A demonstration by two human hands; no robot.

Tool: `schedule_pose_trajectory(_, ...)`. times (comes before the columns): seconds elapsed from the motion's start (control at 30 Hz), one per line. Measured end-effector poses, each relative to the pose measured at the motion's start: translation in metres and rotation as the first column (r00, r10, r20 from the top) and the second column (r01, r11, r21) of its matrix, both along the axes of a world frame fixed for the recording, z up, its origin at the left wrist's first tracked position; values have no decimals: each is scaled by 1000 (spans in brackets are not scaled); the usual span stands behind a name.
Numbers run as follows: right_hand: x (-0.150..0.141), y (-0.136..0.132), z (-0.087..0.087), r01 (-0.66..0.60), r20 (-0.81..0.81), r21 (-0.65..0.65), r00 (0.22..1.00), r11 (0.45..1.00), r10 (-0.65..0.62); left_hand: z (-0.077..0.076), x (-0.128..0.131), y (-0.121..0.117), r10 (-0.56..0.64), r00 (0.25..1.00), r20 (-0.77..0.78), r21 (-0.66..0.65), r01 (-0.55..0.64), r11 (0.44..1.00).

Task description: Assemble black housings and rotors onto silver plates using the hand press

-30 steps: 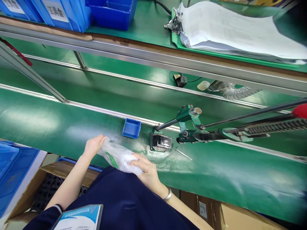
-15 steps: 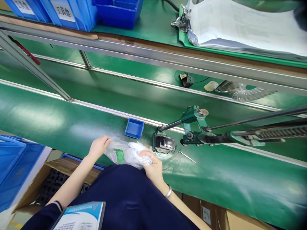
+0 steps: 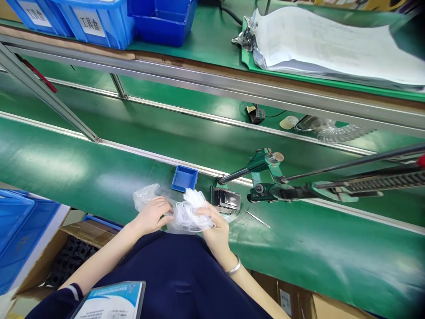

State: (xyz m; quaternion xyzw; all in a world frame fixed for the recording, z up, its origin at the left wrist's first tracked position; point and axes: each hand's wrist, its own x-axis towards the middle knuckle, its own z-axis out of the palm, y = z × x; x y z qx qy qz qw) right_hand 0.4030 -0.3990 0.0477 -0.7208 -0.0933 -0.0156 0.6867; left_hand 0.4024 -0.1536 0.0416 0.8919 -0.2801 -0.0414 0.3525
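Note:
A bundle of thin white cords [image 3: 189, 212] is gathered in my right hand [image 3: 217, 228], whose fingers close on its right side. The clear plastic bag [image 3: 145, 196] lies crumpled at the left and continues under the bundle. My left hand [image 3: 154, 215] curls over the middle of this bag, thumb and fingertips close to the cords' left edge. A little green shows beneath the left thumb; most of that part is hidden by the hand.
A small blue tray [image 3: 184, 178] sits behind the bundle. Right of my hands stands a green lever press [image 3: 265, 173] with a black metal block [image 3: 227, 199] at its base. A thin metal rod [image 3: 257, 219] lies nearby. Overhead, a shelf holds blue bins [image 3: 96, 22] and clipped papers [image 3: 318, 40].
My left hand has moved right, from the bag's left end to beside the cords. The white bundle now stands out more fully, and the green patch on the bag is mostly covered.

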Motion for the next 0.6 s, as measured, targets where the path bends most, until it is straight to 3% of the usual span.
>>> schedule_pose_trajectory(0.13, 9, 2, -10, 120, -155, 121, 983, 985, -101, 7, 2, 1, -11, 1000, -29, 26, 12, 1000)
schedule_pose_trajectory(0.33, 26, 9, -6, 224, -392, 290, 915, 930, -97, 7, 5, -5, -8, 997, -76, 87, 14, 996)
schedule_pose_trajectory(0.47, 44, 6, -5, 283, -466, 342, 879, 896, -100, 4, 6, -7, -28, 993, -116, 128, 43, 991)
schedule_pose_trajectory(0.6, 70, 4, -20, 311, -486, 337, 866, 889, -119, 3, 5, -7, -36, 986, -161, 188, 67, 980)
